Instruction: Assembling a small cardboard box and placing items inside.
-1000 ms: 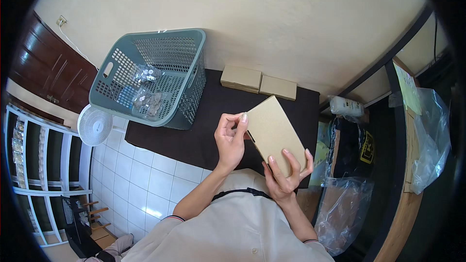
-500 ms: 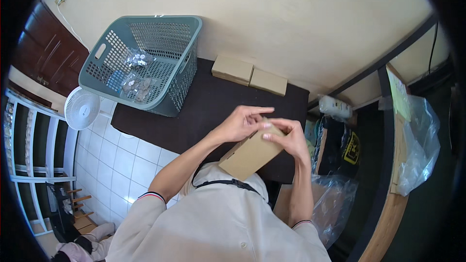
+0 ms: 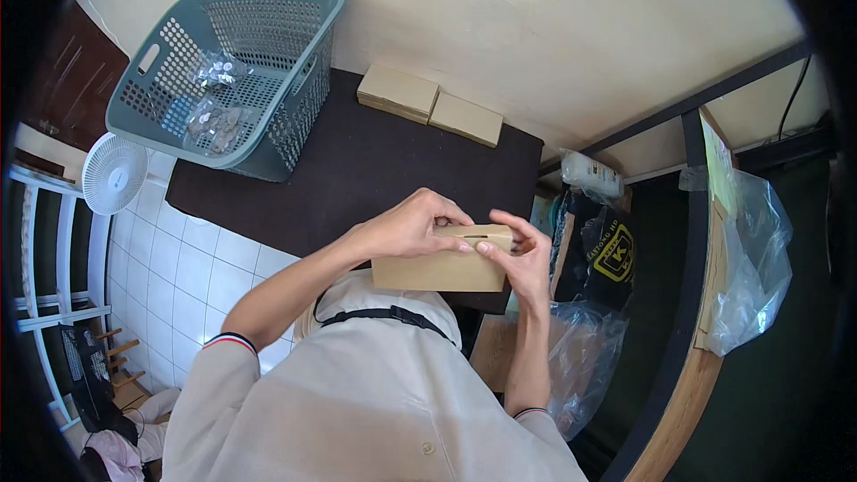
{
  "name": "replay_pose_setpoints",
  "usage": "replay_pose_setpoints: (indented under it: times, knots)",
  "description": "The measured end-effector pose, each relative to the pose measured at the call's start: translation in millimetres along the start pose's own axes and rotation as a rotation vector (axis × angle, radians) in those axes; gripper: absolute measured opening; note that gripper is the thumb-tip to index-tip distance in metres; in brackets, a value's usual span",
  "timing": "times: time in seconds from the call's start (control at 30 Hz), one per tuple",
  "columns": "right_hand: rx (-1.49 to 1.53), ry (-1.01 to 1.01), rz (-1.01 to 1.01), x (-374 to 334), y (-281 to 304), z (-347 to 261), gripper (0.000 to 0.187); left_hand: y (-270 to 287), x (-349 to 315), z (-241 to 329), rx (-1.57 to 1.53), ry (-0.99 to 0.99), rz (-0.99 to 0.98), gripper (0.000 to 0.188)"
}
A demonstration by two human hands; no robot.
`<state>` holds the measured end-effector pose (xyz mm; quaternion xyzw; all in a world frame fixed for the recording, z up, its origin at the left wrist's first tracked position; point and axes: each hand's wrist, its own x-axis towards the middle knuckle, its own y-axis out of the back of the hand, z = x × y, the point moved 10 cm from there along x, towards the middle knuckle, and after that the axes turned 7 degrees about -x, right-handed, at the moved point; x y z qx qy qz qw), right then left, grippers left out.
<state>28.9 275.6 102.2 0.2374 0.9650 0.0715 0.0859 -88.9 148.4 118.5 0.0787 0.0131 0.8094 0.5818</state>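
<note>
Looking down from the head cam, I've got both hands on a small tan cardboard box (image 3: 442, 266), held up in front of the chest over the near edge of the dark table (image 3: 375, 161). The left hand (image 3: 406, 225) is curled over the box's top left, fingers closed on the top flap. The right hand (image 3: 522, 254) grips the right end, thumb and fingertips pinching the top edge. Two more flat tan boxes (image 3: 428, 105) sit side by side at the table's far edge against the wall. A teal laundry basket (image 3: 303, 98) with clear bags inside is on the far left corner, white fan (image 3: 114, 174) just beside it.
</note>
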Motion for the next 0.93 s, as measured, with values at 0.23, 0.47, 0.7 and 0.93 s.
replay_pose_setpoints:
  times: [0.23, 0.47, 0.7, 0.93]
  knots:
    - [0.222, -0.221, 0.124, -26.0, -15.4, 50.3, 0.036, -15.7, -30.1, -24.7, 0.011, 0.105, -0.014, 0.045]
    - [0.233, -0.241, 0.047, -17.6, -26.6, 62.8, 0.03, -13.6, -36.3, -37.4, -0.029, 0.165, -0.026, 0.044]
    - [0.257, -0.136, 0.144, -17.4, -18.3, 59.9, 0.022, -8.6, -37.2, -35.6, -0.1, 0.29, -0.015, 0.041]
    - [0.201, -0.11, 0.079, -15.5, -30.8, 60.8, 0.022, -10.5, -52.3, -37.7, -0.115, 0.258, -0.082, 0.048]
